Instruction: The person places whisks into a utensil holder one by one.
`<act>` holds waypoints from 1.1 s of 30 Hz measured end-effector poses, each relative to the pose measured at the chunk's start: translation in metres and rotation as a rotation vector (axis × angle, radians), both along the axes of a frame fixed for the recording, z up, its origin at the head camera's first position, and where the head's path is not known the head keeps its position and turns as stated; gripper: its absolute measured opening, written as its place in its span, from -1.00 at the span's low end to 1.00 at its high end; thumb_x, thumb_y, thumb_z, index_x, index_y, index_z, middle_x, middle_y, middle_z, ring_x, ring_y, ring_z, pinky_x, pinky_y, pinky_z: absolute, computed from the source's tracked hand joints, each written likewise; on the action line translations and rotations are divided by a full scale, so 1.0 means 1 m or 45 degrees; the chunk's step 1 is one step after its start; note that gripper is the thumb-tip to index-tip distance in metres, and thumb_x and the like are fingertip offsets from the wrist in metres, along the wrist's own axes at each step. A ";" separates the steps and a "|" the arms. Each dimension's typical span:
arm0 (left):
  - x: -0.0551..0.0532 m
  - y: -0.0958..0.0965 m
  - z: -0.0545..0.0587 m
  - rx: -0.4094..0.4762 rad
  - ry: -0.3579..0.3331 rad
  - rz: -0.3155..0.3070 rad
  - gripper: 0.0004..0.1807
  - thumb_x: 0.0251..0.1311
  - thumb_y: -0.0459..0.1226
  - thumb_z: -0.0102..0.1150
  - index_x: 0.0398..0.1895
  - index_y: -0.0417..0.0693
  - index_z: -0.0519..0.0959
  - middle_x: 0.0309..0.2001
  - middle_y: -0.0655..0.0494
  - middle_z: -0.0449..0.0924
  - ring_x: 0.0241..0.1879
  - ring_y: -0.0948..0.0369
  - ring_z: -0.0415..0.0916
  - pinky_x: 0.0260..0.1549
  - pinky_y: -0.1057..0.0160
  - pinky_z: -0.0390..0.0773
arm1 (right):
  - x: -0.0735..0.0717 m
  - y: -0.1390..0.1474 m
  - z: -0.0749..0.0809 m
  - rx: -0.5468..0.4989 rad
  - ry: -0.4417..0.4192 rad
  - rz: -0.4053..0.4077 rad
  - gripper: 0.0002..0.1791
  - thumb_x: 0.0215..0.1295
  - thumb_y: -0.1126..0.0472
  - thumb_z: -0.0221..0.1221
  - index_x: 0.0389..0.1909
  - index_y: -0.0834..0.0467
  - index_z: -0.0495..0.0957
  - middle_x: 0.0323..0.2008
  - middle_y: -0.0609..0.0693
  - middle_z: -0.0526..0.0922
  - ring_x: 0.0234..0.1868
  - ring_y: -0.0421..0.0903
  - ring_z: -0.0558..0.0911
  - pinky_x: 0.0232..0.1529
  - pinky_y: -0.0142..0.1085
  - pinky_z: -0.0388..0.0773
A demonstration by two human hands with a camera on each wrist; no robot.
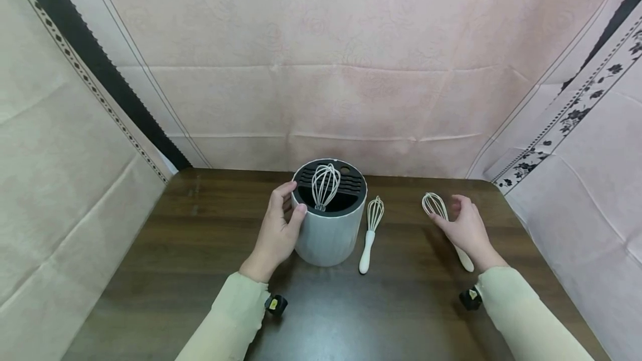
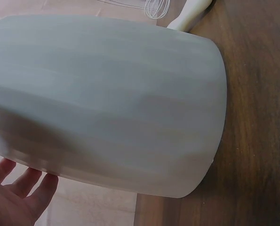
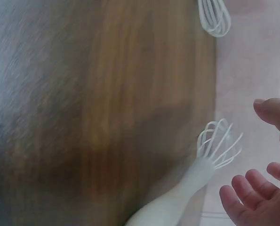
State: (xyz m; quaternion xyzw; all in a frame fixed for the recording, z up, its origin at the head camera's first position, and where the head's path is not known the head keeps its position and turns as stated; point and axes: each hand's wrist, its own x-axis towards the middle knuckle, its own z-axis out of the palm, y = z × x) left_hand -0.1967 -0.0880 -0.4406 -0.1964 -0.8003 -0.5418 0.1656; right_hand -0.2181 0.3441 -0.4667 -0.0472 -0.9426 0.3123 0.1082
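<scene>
A light grey utensil holder [image 1: 328, 238] with a black slotted lid stands upright at the middle of the table. One whisk [image 1: 326, 185] is in it, wire head up, its handle hidden inside. My left hand [image 1: 276, 224] holds the holder's left side near the rim, thumb at the front and fingers toward the back. A second whisk [image 1: 368, 244] with a white handle lies just right of the holder. Farther right lies a third whisk [image 1: 458, 252]. Just over it is my right hand [image 1: 466, 227], thumb and fingers spread apart; the right wrist view shows nothing between them.
The dark wooden table [image 1: 200, 261] ends at a pale cloth backdrop [image 1: 311, 99] behind the holder. Patterned cloth hangs on the left and right sides. Each wrist wears a small black device, such as the right wrist camera [image 1: 470, 298].
</scene>
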 end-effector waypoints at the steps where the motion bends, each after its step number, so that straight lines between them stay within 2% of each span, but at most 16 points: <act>1: 0.000 0.000 0.000 -0.002 -0.001 0.001 -0.47 0.43 -0.06 -0.09 0.40 0.21 0.10 0.38 0.17 0.11 0.30 0.19 0.23 0.23 0.02 0.34 | 0.000 0.002 -0.002 -0.003 -0.015 0.000 -0.05 0.18 -0.14 0.28 0.36 0.36 0.11 0.06 0.37 0.36 0.04 0.28 0.44 -0.04 0.16 0.42; 8: 0.000 0.000 0.000 -0.004 0.011 0.004 -0.47 0.43 -0.05 -0.09 0.40 0.18 0.10 0.38 0.15 0.12 0.30 0.18 0.24 0.23 0.05 0.34 | 0.000 0.013 -0.012 0.006 -0.120 0.009 -0.03 0.20 -0.15 0.27 0.36 0.40 0.07 0.08 0.41 0.33 0.07 0.32 0.42 -0.01 0.18 0.41; 18: 0.000 0.000 0.001 0.004 0.024 -0.005 -0.47 0.43 -0.09 -0.07 0.40 0.15 0.10 0.38 0.13 0.12 0.30 0.17 0.25 0.23 0.03 0.35 | -0.001 0.015 -0.018 -0.023 -0.180 0.063 -0.06 0.22 -0.07 0.27 0.34 0.45 0.07 0.07 0.47 0.36 0.05 0.34 0.45 -0.02 0.16 0.43; 26: 0.000 0.000 0.001 -0.007 0.004 -0.004 -0.47 0.43 -0.07 -0.09 0.40 0.17 0.10 0.38 0.14 0.12 0.30 0.17 0.25 0.23 0.04 0.34 | -0.001 0.016 -0.020 -0.008 -0.265 0.075 -0.23 0.29 0.05 0.21 0.31 0.44 0.13 0.03 0.44 0.47 0.02 0.30 0.48 -0.03 0.12 0.42; 33: 0.000 0.000 0.001 -0.001 0.013 -0.011 -0.46 0.43 -0.07 -0.08 0.40 0.16 0.09 0.38 0.13 0.11 0.30 0.17 0.24 0.24 -0.01 0.33 | -0.002 0.016 -0.021 0.001 -0.285 0.076 -0.43 0.31 0.16 0.16 0.20 0.41 0.27 -0.07 0.35 0.55 -0.05 0.23 0.53 -0.09 0.08 0.45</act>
